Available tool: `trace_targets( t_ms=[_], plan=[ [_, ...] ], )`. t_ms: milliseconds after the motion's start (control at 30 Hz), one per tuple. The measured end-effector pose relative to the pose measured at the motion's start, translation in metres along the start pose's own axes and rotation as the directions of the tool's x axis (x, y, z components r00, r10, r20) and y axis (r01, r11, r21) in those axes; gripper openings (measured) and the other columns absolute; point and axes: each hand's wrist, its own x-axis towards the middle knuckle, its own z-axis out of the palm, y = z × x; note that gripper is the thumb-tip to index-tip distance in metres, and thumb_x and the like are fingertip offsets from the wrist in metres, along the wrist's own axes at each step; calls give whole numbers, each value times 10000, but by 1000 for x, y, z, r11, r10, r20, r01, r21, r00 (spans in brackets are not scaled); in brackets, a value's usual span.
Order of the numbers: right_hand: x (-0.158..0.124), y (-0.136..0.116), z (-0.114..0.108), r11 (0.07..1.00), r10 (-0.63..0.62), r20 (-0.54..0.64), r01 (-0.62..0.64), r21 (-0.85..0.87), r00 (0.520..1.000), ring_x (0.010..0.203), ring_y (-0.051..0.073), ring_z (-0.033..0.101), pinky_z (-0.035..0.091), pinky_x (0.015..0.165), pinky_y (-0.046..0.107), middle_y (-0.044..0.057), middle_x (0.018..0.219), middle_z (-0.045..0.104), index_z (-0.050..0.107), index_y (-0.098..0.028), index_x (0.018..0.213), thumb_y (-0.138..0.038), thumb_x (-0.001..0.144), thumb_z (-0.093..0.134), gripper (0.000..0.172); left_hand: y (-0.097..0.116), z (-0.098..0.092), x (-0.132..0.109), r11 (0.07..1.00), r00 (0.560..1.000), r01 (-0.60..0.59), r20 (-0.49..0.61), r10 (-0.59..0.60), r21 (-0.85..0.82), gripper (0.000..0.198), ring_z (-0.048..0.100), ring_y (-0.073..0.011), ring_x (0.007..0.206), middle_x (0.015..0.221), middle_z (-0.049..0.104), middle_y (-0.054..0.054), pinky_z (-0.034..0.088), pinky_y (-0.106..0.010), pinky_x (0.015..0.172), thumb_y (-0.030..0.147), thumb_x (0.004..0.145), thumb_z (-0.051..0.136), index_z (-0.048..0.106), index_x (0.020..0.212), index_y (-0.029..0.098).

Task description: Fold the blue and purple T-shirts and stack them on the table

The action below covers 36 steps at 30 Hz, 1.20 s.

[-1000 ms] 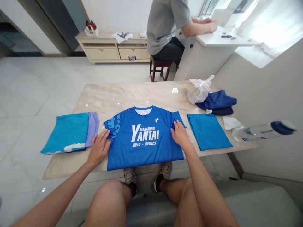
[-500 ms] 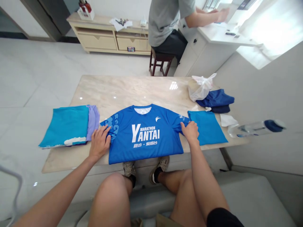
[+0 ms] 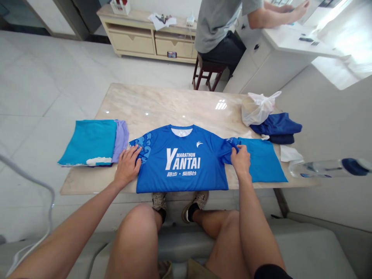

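A blue T-shirt with white lettering lies front up on the marble-look table, its lower edge at the table's near side. My left hand rests with fingers stretched out over the wavy-patterned sleeve on the left. At the other sleeve, my right hand has its fingers closed on the cloth, which is bunched up there. Left of the shirt lies a folded teal garment with a purple cloth under it. A folded bright blue cloth lies just right of my right hand.
On the right stand a white plastic bag, dark blue folded clothes, a white tissue and a clear bottle. Beyond the table a person sits on a stool near a low cabinet.
My right hand has closed on the right sleeve, and the cloth there is more bunched. My left hand stays flat on the left sleeve. The view has shifted slightly.
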Motion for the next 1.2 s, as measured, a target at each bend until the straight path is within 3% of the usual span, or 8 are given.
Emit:
trace_targets(
  t_ms=[133, 267, 367, 467, 667, 900, 1100, 1200],
  plan=[
    [-15, -15, -17, 985, -77, -6, 75, -157, 997, 1028, 367, 758, 568, 897, 446, 216, 1064, 775, 697, -154, 1383, -403, 1085, 496, 438, 2, -1, 0, 1000, 1000, 8, 8, -8, 2, 635, 436, -328, 1621, 1733, 515, -101, 210, -572, 1376, 345, 1050, 419, 529, 1667, 243],
    [-48, -61, -24, 933, -294, 69, 302, -196, 953, 1020, 344, 765, 548, 887, 402, 199, 1107, 803, 707, -174, 1380, -383, 1132, 440, 420, 4, -2, 0, 1000, 1000, 9, 20, -9, 12, 633, 427, -334, 1625, 1741, 502, -118, 213, -581, 1372, 344, 1053, 406, 533, 1661, 220],
    [-79, -98, -17, 826, -537, 224, 561, -60, 814, 1039, 301, 773, 548, 886, 354, 138, 1186, 822, 689, -212, 1404, -408, 1158, 427, 409, 5, -3, 0, 1000, 1000, 9, 20, -9, 16, 629, 428, -333, 1624, 1739, 503, -121, 217, -577, 1371, 343, 1057, 402, 536, 1657, 211],
    [-95, -117, -5, 756, -635, 326, 650, 74, 701, 1046, 278, 779, 558, 899, 341, 89, 1158, 838, 692, -243, 1398, -403, 1175, 404, 399, 7, -4, 0, 1000, 1000, 6, 17, -6, 23, 619, 434, -328, 1621, 1732, 510, -128, 217, -565, 1374, 348, 1070, 387, 541, 1651, 195],
    [-84, -96, 26, 826, -554, 275, 561, 61, 786, 1135, 306, 750, 570, 1014, 403, 163, 1269, 801, 692, -164, 1432, -265, 1148, 313, 484, 9, -5, 0, 999, 1000, 7, 15, -8, 34, 605, 443, -325, 1616, 1722, 523, -130, 220, -562, 1374, 348, 1080, 381, 550, 1641, 197],
    [-82, -60, 69, 670, -721, 257, 742, 23, 643, 1677, 333, 329, 321, 1344, 572, 168, 1801, 377, 442, -149, 1720, -404, 1146, 350, 635, 7, -3, -2, 1000, 1000, -8, 18, 7, 30, 632, 436, -315, 1626, 1743, 501, -104, 223, -563, 1371, 320, 1070, 405, 491, 1691, 241],
    [-52, -38, 66, 745, -613, 267, 657, -119, 744, 1703, 342, 277, 251, 1355, 653, 168, 1825, 322, 384, -149, 1741, -508, 1149, 338, 694, 9, -2, -3, 999, 1000, -15, 0, 15, 33, 593, 448, -314, 1617, 1724, 523, -117, 221, -554, 1375, 322, 1089, 385, 539, 1651, 213],
    [-46, -37, 63, 739, -628, 230, 662, -124, 744, 1703, 340, 280, 249, 1362, 635, 189, 1820, 324, 397, -137, 1731, -508, 1147, 349, 694, 10, -2, -3, 1000, 1000, -13, 5, 13, 21, 591, 445, -317, 1619, 1728, 517, -124, 212, -560, 1380, 317, 1087, 386, 550, 1642, 194]
  ],
)
